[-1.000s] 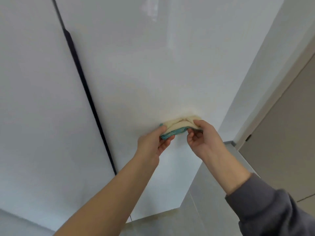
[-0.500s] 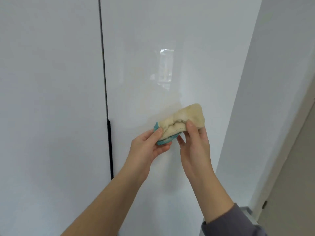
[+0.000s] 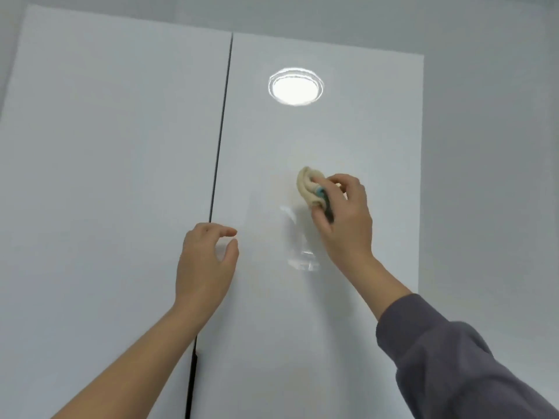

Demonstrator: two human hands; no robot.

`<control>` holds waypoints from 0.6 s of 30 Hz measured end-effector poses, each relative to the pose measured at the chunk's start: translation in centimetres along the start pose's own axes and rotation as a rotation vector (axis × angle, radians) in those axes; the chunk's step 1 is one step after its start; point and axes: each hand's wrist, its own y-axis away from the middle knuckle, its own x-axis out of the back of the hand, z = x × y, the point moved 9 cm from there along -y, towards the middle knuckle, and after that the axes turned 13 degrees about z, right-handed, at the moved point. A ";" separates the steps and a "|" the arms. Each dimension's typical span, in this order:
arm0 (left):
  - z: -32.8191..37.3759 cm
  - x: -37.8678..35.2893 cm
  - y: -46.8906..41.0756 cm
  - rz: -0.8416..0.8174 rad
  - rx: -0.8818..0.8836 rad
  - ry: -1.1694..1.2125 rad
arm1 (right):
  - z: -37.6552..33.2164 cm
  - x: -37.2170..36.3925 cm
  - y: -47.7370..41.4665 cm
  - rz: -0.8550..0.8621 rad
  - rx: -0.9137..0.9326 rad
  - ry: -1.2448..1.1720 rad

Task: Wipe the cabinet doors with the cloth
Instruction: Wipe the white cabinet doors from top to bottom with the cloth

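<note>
Tilted upward since half a second ago, the view now reaches the tops of the two glossy white cabinet doors. The left hand, lower centre by the dark seam, has let go; its fingers hang loosely curled and empty, likely leaving the wiping to one hand. The right hand grips the cloth against the right door, right of centre: bunched, beige, teal-edged.

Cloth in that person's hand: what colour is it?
The cloth is cream with a teal patch, clearest in the head view.
</note>
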 end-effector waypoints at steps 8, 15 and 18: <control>-0.5 -2.6 -8.4 0.043 -0.490 -0.376 | -2.9 -6.7 5.5 -0.239 0.631 0.078; -2.2 -4.7 -8.6 0.079 -0.533 -0.497 | -4.7 -9.5 1.4 -0.309 1.059 0.053; -2.4 -4.7 -8.7 0.113 -0.560 -0.496 | -4.4 -12.0 -6.8 -0.195 0.824 0.110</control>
